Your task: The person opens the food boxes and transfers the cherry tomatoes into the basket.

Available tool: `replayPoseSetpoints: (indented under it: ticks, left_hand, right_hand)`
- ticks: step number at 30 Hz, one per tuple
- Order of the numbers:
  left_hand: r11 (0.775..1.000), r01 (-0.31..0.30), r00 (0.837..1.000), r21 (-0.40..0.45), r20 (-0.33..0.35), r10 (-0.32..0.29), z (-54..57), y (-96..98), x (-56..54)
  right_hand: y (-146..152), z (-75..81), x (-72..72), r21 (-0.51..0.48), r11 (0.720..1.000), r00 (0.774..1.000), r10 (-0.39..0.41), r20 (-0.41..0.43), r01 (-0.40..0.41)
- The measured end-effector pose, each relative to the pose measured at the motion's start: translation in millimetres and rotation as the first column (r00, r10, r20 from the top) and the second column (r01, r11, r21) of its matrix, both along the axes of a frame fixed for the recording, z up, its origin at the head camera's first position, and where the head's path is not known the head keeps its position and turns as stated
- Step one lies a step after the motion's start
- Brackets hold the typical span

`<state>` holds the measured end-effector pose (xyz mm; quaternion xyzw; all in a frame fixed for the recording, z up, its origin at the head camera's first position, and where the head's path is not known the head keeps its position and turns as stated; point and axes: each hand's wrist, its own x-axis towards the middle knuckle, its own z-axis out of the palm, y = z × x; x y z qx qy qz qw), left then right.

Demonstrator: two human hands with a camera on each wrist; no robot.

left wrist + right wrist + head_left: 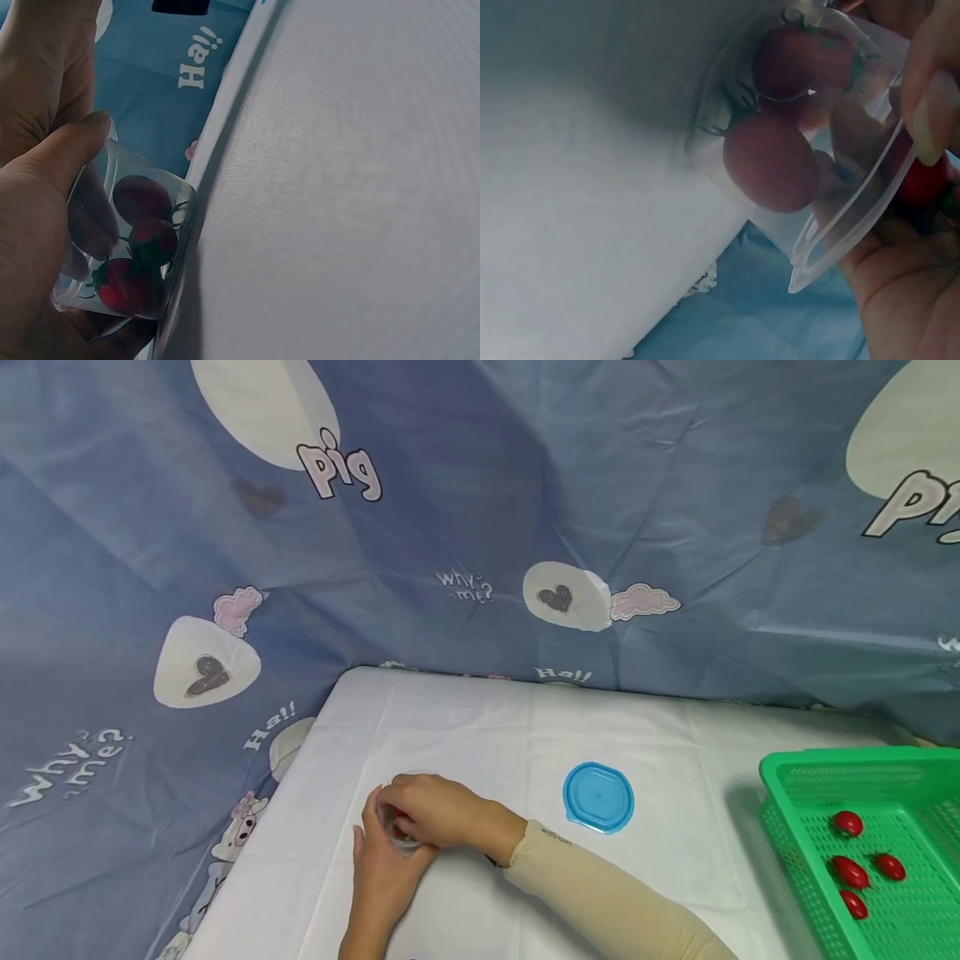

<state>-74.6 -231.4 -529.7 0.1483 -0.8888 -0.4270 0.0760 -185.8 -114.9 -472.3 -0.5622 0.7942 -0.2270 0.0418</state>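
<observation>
A clear plastic container [180, 187] stands on the white table, its mouth tilted toward the hands in the head view. My left hand [382, 868] grips it round the side. Through its wall show several small red tomatoes [769, 161] with green stems. My right hand [435, 810] reaches over the rim, thumb and fingers curled down into the mouth. Right at that rim, beside the fingers, is another cherry tomato [922, 180], partly hidden by the rim and fingers. A blue lid [598, 797] lies to the right of the hands.
A green plastic basket [806, 877] stands at the table's right side, with several red cherry tomatoes [848, 823] in it. A blue printed cloth [450, 510] hangs behind and left of the white-covered table [660, 760].
</observation>
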Motion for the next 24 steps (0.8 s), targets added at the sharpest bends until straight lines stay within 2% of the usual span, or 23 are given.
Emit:
replayPoseSetpoints:
  ticks: [4,8,11,15,24]
  left_hand:
    - [1.0,-0.004,1.0,-0.005,0.001,0.004,-0.8,0.3,0.8]
    - [0.999,-0.049,0.998,0.021,0.04,0.048,2.9,2.9,2.6]
    - [0.996,-0.08,0.995,0.044,0.064,0.078,3.7,4.9,2.4]
    - [0.995,-0.087,0.993,0.049,0.089,0.083,2.2,6.6,0.7]
    - [0.995,-0.101,0.991,0.01,0.089,0.099,2.7,3.0,-2.8]
  right_hand:
    - [2.9,1.5,1.2,-0.002,1.0,1.0,0.004,-0.017,-0.004]
    - [10.6,10.4,-1.3,-0.009,1.0,0.998,-0.021,-0.054,0.02]
    - [19.3,22.5,-5.1,-0.012,0.999,0.993,-0.053,-0.102,0.052]
    - [35.9,39.8,-7.6,0.019,0.997,0.99,-0.074,-0.12,0.077]
    - [70.2,74.8,-5.6,0.159,0.985,0.98,-0.043,-0.195,0.074]
